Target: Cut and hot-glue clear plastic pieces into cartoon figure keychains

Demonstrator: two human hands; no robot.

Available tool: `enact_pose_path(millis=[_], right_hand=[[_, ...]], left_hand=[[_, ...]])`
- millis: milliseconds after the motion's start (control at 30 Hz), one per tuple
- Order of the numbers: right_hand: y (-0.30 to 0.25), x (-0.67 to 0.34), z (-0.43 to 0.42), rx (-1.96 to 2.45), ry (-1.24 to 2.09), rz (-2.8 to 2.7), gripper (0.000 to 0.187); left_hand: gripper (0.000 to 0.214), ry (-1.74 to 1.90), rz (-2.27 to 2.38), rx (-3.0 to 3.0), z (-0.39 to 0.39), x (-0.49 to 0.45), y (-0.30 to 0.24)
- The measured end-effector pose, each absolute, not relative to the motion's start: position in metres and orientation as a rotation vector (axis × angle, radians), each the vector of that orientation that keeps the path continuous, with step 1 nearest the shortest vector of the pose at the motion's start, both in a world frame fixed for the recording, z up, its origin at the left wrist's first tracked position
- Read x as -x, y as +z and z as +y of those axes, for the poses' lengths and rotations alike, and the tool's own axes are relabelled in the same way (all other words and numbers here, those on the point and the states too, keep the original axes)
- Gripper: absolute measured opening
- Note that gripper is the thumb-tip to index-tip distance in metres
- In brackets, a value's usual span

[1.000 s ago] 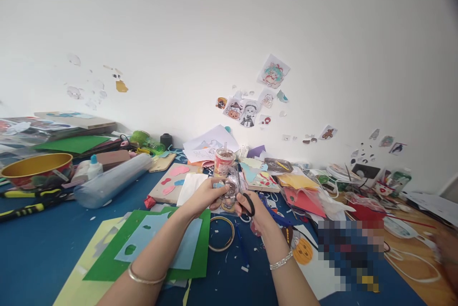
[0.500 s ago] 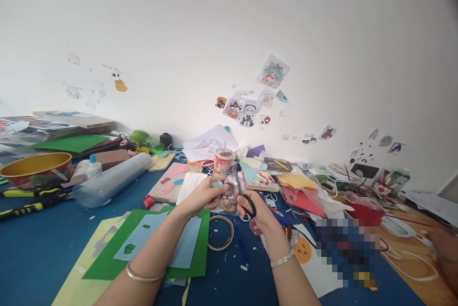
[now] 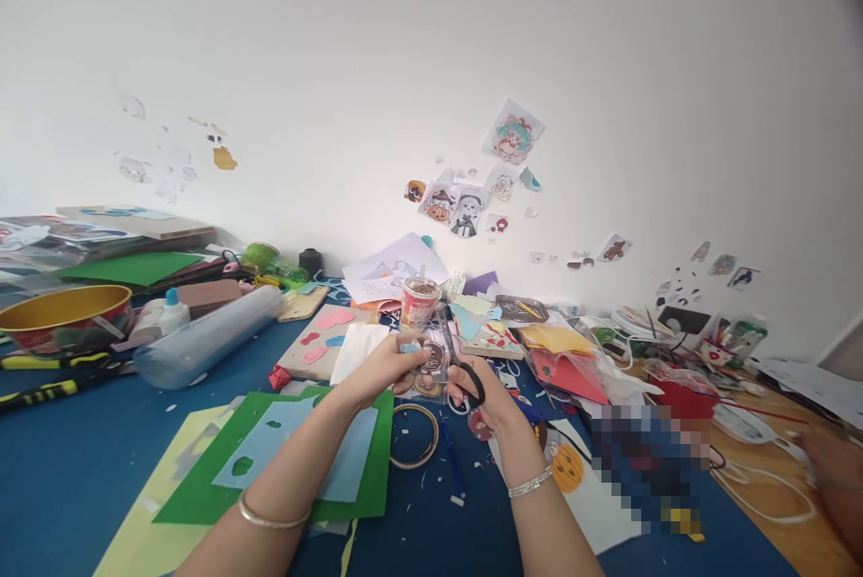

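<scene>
My left hand [image 3: 383, 368] pinches a clear plastic piece [image 3: 433, 359] with a dark brown round drawing on it, held above the table. A second printed figure [image 3: 427, 386] shows on its lower part. In my right hand [image 3: 486, 399] is a pair of scissors [image 3: 475, 379], its black handle loops around my fingers and its blades pointing up and away. The blades stand at the right edge of the plastic; whether they touch it I cannot tell. Just behind is a lidded drink cup with a straw [image 3: 419, 303].
Below my hands lie a tape roll [image 3: 413, 436] and a blue pen [image 3: 453, 460]. Green paper [image 3: 374, 478] and light-blue paper [image 3: 351, 460] lie at left, near a clear plastic roll [image 3: 209, 339] and glue bottle [image 3: 173, 314]. A pumpkin drawing [image 3: 567, 467] lies at right.
The view has shifted very slightly. Both hands keep nearly the same place and grip, with the scissors still beside the plastic piece.
</scene>
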State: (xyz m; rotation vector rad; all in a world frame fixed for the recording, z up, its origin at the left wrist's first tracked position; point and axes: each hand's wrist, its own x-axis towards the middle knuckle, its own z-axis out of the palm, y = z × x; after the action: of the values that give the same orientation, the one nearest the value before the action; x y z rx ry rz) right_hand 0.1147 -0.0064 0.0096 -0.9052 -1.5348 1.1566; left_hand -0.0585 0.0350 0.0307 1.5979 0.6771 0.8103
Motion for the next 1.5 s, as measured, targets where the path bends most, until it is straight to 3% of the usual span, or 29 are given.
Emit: enact_pose_path(millis=[133, 300, 533, 900, 1200, 1500], right_hand=[[0.008, -0.118, -0.009, 0.884, 1.121, -1.538, 0.041], [0.010, -0.119, -0.013, 0.841, 1.156, -1.558, 0.046], [0.011, -0.116, -0.016, 0.781, 1.208, -1.617, 0.043], [0.005, -0.105, -0.016, 0.845, 1.161, -1.505, 0.043], [-0.001, -0.099, -0.010, 0.935, 1.019, -1.464, 0.055], [-0.003, -0.098, -0.010, 1.005, 1.091, -1.388, 0.050]], left_hand=[[0.042, 0.957, 0.799, -1.759, 0.038, 0.058, 0.029], [0.036, 1.116, 0.670, -1.865, 0.039, 0.063, 0.032], [0.039, 0.835, 0.593, -1.801, 0.040, 0.071, 0.036], [0.041, 0.788, 0.611, -1.701, 0.048, 0.069, 0.030], [0.041, 0.794, 0.604, -1.695, 0.052, 0.069, 0.025], [0.039, 0.785, 0.576, -1.697, 0.054, 0.069, 0.021]])
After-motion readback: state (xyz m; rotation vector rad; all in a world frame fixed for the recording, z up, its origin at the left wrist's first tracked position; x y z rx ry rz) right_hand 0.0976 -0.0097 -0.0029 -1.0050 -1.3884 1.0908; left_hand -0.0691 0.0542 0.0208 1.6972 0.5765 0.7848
